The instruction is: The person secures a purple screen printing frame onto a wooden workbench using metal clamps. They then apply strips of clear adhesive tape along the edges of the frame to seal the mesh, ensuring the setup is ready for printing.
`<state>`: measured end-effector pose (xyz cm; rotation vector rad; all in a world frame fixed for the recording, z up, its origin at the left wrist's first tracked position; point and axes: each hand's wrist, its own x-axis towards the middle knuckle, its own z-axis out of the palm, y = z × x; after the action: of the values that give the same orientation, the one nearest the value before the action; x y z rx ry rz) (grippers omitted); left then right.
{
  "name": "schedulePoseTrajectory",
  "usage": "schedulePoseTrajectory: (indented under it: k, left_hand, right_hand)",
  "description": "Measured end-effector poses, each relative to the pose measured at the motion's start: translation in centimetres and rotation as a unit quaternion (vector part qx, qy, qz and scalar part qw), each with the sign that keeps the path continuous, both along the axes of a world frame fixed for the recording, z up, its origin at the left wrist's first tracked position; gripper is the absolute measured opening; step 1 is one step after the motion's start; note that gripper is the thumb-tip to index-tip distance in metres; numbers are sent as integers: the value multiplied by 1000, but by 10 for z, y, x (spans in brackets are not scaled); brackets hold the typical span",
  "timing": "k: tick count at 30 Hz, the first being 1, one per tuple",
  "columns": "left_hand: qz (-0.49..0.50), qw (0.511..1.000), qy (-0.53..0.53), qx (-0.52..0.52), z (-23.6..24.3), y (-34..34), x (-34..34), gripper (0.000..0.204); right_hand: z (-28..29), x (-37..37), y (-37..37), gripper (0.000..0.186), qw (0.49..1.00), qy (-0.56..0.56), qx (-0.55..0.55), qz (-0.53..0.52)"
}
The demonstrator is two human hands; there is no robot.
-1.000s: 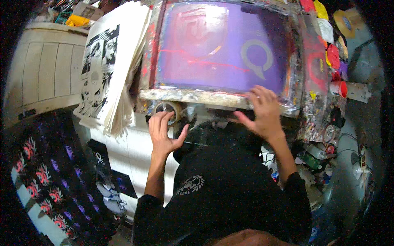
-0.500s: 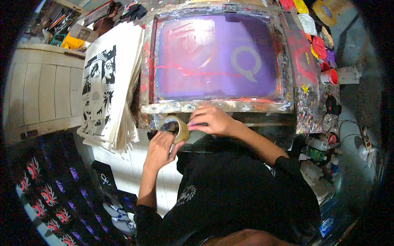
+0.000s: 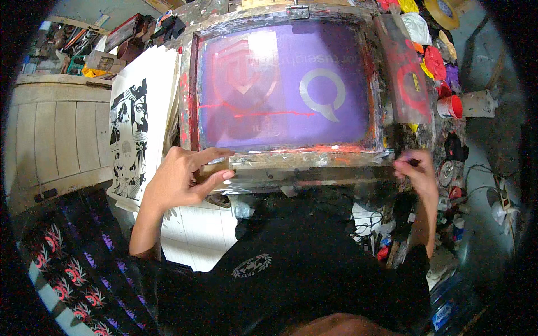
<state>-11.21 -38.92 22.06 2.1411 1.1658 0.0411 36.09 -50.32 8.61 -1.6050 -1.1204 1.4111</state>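
A purple-meshed screen printing frame (image 3: 286, 151) lies in front of me, with a pale speech-bubble outline and a reddish shield on its mesh. Along its near edge runs a wide strip of clear tape (image 3: 314, 175), stretched between my two hands. At the frame's near left corner, my left hand (image 3: 182, 176) is curled, thumb and forefinger around the tan tape roll (image 3: 214, 166), which is mostly hidden. By the near right corner, my right hand (image 3: 419, 171) has its fingers pinched on the strip's free end.
A stack of printed paper sheets (image 3: 128, 134) stands left of the frame. Right of it lie a red-stained clear sheet (image 3: 404, 78), a red-lined cup (image 3: 450, 106) and crumpled coloured bags (image 3: 434, 64). Black printed fabric (image 3: 73, 269) is at lower left; cables (image 3: 493, 187) lie at right.
My hands were close together at the tape roll; they have moved wide apart, left hand leftward and right hand far rightward. A length of tape now spans between them.
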Motion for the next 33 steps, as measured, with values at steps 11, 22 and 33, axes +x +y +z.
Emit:
schedulePoseTrajectory:
  k: [11, 22, 33]
  left_hand:
    - [-174, 807, -249, 506, 88, -81, 17, 13]
    - [-210, 824, -134, 509, 114, -143, -45, 11]
    - [-101, 853, -189, 475, 47, -148, -72, 15]
  right_hand:
    - [46, 163, -160, 16, 885, -198, 311, -283]
    - [67, 148, -107, 12, 871, 2, 453, -190]
    - [97, -13, -4, 9, 949, -291, 111, 55]
